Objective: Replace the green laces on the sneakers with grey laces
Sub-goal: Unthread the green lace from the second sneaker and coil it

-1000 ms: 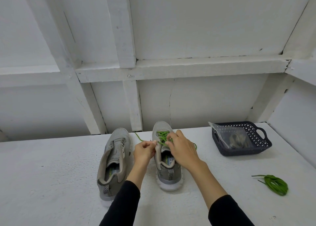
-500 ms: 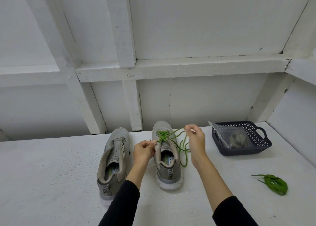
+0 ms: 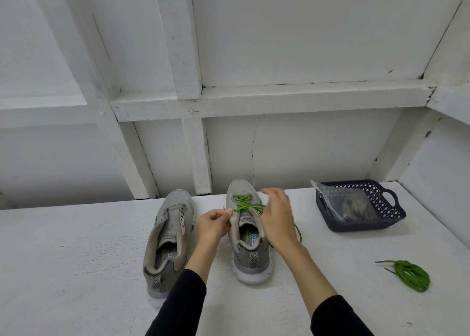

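Observation:
Two grey sneakers stand side by side on the white table, toes toward the wall. The left sneaker (image 3: 170,234) has no lace. The right sneaker (image 3: 248,249) still carries a green lace (image 3: 244,203) crossed through its front eyelets. My left hand (image 3: 213,223) pinches the left eyelet flap of the right sneaker. My right hand (image 3: 277,216) hovers over that sneaker's right side, fingers apart and blurred. A loose length of the green lace (image 3: 299,232) trails on the table behind my right wrist. Grey laces lie in a clear plastic bag (image 3: 351,206).
The bag sits in a dark blue basket (image 3: 389,220) at the back right. A removed green lace (image 3: 409,274) lies bundled on the table (image 3: 76,259) at the right. A white panelled wall rises just behind the sneakers.
My right hand drew a length of green lace out to the right, then came back over the sneaker's laces. The freed lace now lies on the table. My left hand kept its pinch.

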